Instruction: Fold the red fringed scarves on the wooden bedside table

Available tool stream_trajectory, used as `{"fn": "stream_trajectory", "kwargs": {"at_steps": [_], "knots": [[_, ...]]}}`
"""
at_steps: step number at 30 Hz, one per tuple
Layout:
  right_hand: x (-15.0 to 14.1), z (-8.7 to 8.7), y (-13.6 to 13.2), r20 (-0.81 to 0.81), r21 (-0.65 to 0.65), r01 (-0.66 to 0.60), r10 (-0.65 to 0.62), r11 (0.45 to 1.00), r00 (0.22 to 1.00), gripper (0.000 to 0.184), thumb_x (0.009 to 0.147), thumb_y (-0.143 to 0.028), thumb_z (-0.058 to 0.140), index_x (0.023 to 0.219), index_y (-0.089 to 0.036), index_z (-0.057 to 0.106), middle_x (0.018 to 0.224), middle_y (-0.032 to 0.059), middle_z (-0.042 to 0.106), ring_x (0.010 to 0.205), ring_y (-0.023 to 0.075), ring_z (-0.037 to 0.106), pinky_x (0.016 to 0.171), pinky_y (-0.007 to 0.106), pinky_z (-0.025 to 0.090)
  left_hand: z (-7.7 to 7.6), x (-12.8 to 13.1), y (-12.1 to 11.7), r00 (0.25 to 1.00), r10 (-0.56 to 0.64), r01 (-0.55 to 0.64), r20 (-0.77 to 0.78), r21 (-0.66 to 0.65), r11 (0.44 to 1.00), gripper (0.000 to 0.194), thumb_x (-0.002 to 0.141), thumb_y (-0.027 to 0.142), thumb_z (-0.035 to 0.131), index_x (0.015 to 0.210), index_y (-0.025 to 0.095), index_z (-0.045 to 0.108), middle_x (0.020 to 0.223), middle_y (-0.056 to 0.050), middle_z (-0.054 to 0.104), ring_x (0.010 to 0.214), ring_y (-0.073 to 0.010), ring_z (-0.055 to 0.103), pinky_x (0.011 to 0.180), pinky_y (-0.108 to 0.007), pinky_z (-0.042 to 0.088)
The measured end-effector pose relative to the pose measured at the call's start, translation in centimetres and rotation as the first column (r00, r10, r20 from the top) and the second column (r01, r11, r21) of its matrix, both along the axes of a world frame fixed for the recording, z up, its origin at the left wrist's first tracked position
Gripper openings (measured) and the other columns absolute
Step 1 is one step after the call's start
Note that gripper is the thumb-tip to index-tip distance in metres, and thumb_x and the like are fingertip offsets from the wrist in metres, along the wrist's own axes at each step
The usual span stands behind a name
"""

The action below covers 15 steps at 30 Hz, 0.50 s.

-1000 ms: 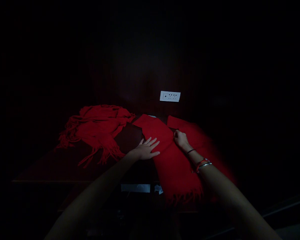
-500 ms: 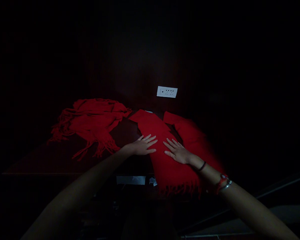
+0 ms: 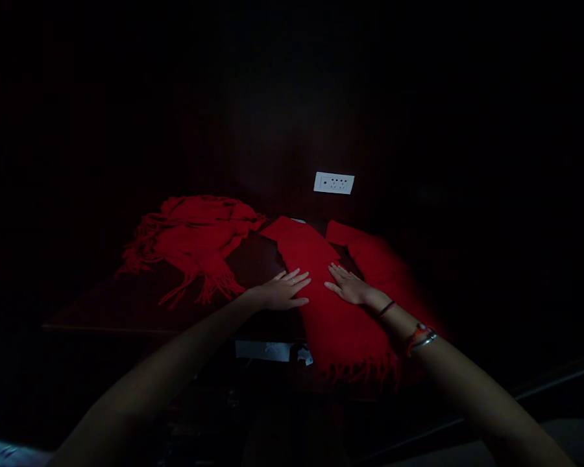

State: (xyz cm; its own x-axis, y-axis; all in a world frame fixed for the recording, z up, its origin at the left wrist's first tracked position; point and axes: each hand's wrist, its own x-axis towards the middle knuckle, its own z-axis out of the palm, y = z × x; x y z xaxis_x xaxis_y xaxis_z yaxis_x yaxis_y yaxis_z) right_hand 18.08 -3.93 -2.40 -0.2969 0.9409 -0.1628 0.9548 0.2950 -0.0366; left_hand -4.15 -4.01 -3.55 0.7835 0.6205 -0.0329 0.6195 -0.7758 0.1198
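A red fringed scarf lies lengthwise over a dark table, its fringe hanging past the front edge. My left hand rests on the scarf's left edge, fingers stretched out, a ring on one of them. Flat on the right side of the same scarf is my right hand, its fingers extended; a dark band, a red bracelet and a silver bangle circle that wrist. Neither hand grips the cloth. Beyond my right hand lies more red cloth; whether it joins the scarf I cannot tell.
A rumpled heap of red fringed cloth lies on the left of the dark table. A white socket plate is on the wall behind. Pale objects show below the table's front edge. Much of the surroundings is too dark to make out.
The view has shifted slightly, so the table and cloths appear further right. My right hand's fingers are closer together and a little higher on the scarf. My left hand stays at the left edge.
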Motion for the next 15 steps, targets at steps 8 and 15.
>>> {"fn": "stream_trajectory", "kwargs": {"at_steps": [8,15], "knots": [[-0.2,-0.4,-4.6,-0.066,0.187,-0.075,0.089,0.979,0.994,0.068,0.080,-0.058,0.013,0.134,-0.016,0.016,0.139,0.0080,0.011,0.127,0.0212,0.004,0.102,0.041,0.012,0.0,-0.9,-2.0,0.997,-0.006,0.006,0.078,-0.001,1.000,0.062,0.081,0.056,0.023,0.133,0.023,0.013,0.139,-0.005,0.011,0.127,-0.0217,0.005,0.099,-0.045,0.003],[-0.1,0.5,-5.2,-0.130,0.067,-0.097,0.105,0.993,0.986,0.066,0.080,-0.057,0.017,0.133,-0.018,0.019,0.139,0.0088,0.013,0.127,0.0217,0.006,0.101,0.042,0.012,1.7,-1.5,-3.4,1.000,-0.018,0.019,0.008,-0.123,0.992,0.062,0.081,0.053,0.026,0.133,0.022,0.013,0.139,-0.006,0.010,0.127,-0.0213,0.007,0.100,-0.043,0.008]]}}
